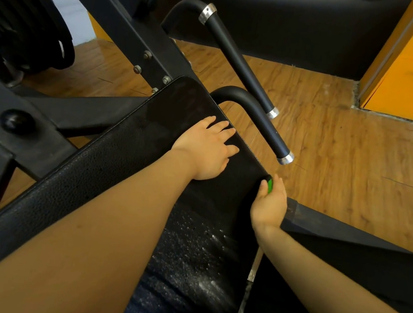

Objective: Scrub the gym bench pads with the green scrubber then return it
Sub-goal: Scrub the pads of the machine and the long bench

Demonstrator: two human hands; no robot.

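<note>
A long black padded bench pad (128,146) runs from the lower left up to the centre. My left hand (207,148) lies flat on its upper part, fingers spread and straight. At the pad's right edge my right hand (270,204) grips the green scrubber (269,185), holding it against the side of the pad; only a thin green strip shows between my fingers. Lower down, a second pad (194,260) is speckled with white foam or wet streaks.
Two black handle bars with chrome ends (241,63) (269,128) jut out just beyond the pad's right edge. Black weight plates (20,26) hang at the upper left. Wooden floor (357,163) lies to the right, an orange panel (412,57) at the upper right.
</note>
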